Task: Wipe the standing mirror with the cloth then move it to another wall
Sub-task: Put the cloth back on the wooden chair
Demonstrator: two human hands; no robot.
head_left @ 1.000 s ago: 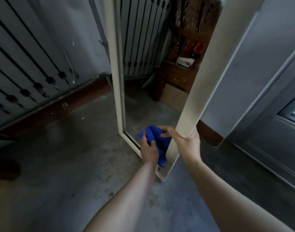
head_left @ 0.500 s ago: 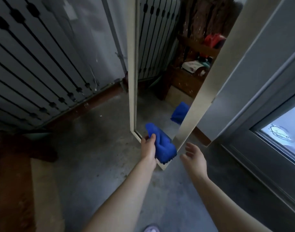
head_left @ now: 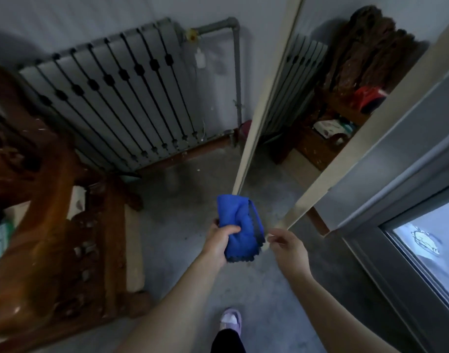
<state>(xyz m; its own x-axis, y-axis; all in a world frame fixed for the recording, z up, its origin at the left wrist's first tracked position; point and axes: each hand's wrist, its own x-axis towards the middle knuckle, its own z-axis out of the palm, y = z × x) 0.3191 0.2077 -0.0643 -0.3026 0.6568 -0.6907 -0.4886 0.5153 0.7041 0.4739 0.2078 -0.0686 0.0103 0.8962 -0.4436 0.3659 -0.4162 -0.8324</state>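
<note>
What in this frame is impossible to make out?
Head view only.
Top of the mirror: cut off by the upper edge.
Its bottom corner: hidden behind the cloth and the right hand.
Whether that hand grips the frame: fingers blurred.
Wooden furniture detail: motion-blurred.

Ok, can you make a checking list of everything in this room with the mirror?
Surface: bare grey concrete floor.
Job's things: standing mirror, cream frame, beside the door; blue cloth, bunched.
Clutter: carved wooden furniture at left.
Grippers: left hand grips the cloth; right hand has its fingertips at the mirror's bottom corner, grip unclear.
Cables: nothing seen.
Surroundings: radiator and pipe on the wall; glazed door at right; slipper below.
</note>
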